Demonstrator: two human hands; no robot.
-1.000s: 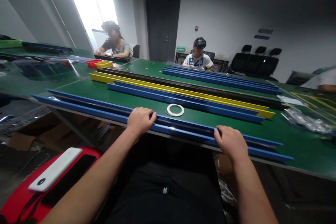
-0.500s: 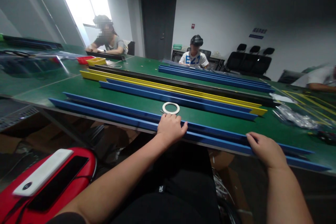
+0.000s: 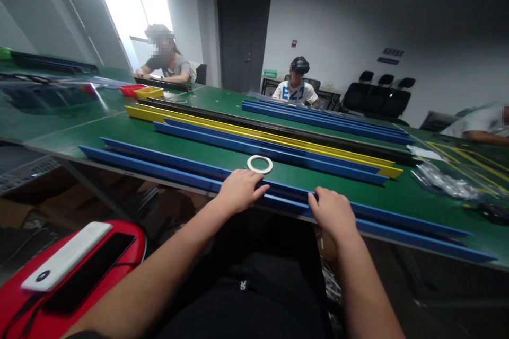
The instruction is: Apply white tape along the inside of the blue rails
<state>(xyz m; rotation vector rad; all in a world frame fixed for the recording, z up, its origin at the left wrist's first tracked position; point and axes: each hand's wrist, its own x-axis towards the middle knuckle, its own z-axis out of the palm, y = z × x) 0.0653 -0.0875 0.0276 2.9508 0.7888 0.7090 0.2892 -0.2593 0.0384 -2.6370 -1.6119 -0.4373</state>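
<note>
A long blue channel rail [image 3: 159,171] lies along the near edge of the green table, with two raised walls and a groove between them. My left hand [image 3: 240,190] grips it near its middle, fingers curled over the walls and thumb toward the right. A short way to the right, my right hand [image 3: 334,213] is also closed over the rail, its fingertips in the groove area and partly hidden. Just beyond my left fingers, a white ring-shaped roll of tape [image 3: 250,163] lies flat on the table.
Behind the tape lie another blue rail [image 3: 222,143], a yellow rail [image 3: 139,113] and black rails [image 3: 318,138]. More blue rails [image 3: 302,116] lie farther back. Clear plastic bags [image 3: 445,180] are at right. A red stool [image 3: 131,259] holds a phone. Several people sit around the table.
My right hand has slid left along the blue rail, coming much closer to my left hand. My left hand has shifted slightly left. The rail stays at the table edge.
</note>
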